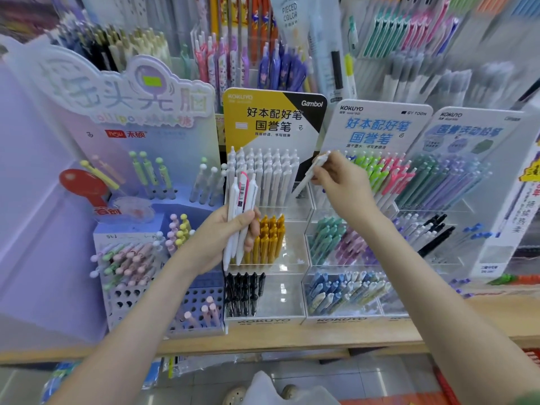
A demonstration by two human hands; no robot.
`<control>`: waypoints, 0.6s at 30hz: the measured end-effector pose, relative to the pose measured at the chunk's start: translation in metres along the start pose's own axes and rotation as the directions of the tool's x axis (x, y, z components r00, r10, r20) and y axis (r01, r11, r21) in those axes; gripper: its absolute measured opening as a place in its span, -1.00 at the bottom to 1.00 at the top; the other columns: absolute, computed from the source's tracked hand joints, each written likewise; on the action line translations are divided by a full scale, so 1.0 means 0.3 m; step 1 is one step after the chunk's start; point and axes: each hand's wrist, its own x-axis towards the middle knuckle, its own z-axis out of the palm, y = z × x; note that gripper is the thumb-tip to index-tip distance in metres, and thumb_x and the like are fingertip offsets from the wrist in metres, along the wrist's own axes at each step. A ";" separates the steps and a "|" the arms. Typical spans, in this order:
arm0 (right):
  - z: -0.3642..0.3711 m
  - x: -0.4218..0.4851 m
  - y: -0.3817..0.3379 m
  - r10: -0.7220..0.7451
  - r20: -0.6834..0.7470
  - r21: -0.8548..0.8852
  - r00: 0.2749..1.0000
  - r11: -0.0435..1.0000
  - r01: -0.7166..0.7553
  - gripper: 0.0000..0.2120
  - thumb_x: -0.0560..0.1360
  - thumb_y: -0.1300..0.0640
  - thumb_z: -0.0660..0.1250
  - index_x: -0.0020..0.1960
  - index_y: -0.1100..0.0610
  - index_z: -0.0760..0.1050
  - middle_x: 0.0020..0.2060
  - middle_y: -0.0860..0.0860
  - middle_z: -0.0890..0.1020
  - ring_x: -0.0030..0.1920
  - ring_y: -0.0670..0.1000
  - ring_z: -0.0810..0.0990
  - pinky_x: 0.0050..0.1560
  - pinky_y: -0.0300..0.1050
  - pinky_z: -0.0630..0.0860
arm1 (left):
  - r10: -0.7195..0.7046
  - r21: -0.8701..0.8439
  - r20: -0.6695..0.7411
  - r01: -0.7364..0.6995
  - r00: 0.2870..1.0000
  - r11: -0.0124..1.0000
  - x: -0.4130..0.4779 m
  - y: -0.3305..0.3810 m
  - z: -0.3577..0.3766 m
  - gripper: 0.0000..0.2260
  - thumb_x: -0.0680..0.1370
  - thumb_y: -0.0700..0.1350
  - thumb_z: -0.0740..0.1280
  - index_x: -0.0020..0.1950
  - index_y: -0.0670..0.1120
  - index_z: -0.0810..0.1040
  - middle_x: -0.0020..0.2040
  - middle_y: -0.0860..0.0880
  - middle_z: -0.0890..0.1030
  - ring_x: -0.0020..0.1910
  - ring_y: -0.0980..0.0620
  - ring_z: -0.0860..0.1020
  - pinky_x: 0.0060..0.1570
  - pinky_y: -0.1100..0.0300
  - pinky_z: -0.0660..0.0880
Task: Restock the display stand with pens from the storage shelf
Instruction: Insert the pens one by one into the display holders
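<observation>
Left hand fingers wrap white pens before the yellow display stand; right hand pinches a single pen mid-barrel, likely light, stiff, slick.

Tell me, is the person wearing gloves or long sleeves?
Neither. The left hand and right hand are bare: no gloves, rings or watch show. The left forearm and right forearm are uncovered to the picture's edge, so no sleeve is in view.
</observation>
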 end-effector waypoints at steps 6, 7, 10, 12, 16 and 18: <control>0.056 0.021 0.029 -0.045 0.098 -0.164 0.994 0.985 0.061 -0.85 0.58 0.17 0.23 -0.07 0.27 0.42 -0.21 0.15 0.64 -0.14 0.10 0.63 -0.03 0.09 0.54 | 0.029 0.048 -0.043 -0.026 0.999 0.998 0.022 0.009 0.008 -0.80 0.49 -0.10 0.23 0.00 -0.20 0.50 -0.28 -0.06 0.64 -0.32 0.05 0.61 -0.24 0.19 0.60; 0.062 0.024 0.027 -0.047 0.103 -0.161 0.994 0.985 0.063 -0.86 0.58 0.18 0.24 -0.08 0.26 0.41 -0.19 0.14 0.65 -0.13 0.10 0.64 -0.02 0.06 0.54 | 0.026 0.056 -0.041 -0.024 0.999 0.998 0.024 0.008 0.008 -0.81 0.50 -0.10 0.22 0.00 -0.20 0.50 -0.28 -0.06 0.64 -0.31 0.05 0.61 -0.23 0.18 0.61; 0.075 0.033 0.013 -0.073 0.137 -0.179 0.988 0.979 0.097 -0.87 0.57 0.18 0.26 0.01 0.26 0.46 -0.08 0.12 0.67 -0.05 0.06 0.63 -0.03 -0.15 0.50 | 0.010 0.071 -0.045 -0.007 0.999 0.997 0.030 0.001 0.011 -0.86 0.58 -0.17 0.18 0.00 -0.20 0.50 -0.28 -0.06 0.65 -0.30 0.03 0.63 -0.20 0.16 0.62; 0.073 0.038 0.004 -0.085 0.149 -0.197 0.985 0.974 0.114 -0.84 0.57 0.17 0.27 0.08 0.24 0.46 -0.02 0.08 0.66 -0.02 0.00 0.61 -0.07 -0.31 0.41 | 0.001 0.082 -0.045 0.003 0.999 0.997 0.034 -0.002 0.013 -0.86 0.60 -0.19 0.17 0.00 -0.20 0.50 -0.29 -0.05 0.65 -0.30 0.03 0.63 -0.22 0.17 0.61; 0.050 0.045 0.019 -0.070 0.189 -0.198 0.979 0.974 0.108 -0.85 0.57 0.17 0.26 0.02 0.28 0.44 -0.05 0.10 0.67 -0.03 0.04 0.63 0.05 -0.08 0.53 | -0.001 0.079 -0.031 0.003 1.000 0.997 0.039 -0.004 0.014 -0.85 0.56 -0.15 0.20 0.00 -0.20 0.50 -0.29 -0.05 0.65 -0.30 0.03 0.63 -0.21 0.18 0.61; 0.037 0.047 0.028 -0.046 0.212 -0.184 0.976 0.979 0.086 -0.83 0.57 0.18 0.25 -0.01 0.32 0.42 -0.08 0.12 0.66 -0.05 0.06 0.63 0.06 0.08 0.54 | 0.003 0.065 -0.029 -0.001 1.000 0.998 0.041 -0.005 0.011 -0.82 0.51 -0.11 0.23 0.00 -0.20 0.50 -0.28 -0.06 0.65 -0.30 0.03 0.64 -0.21 0.17 0.61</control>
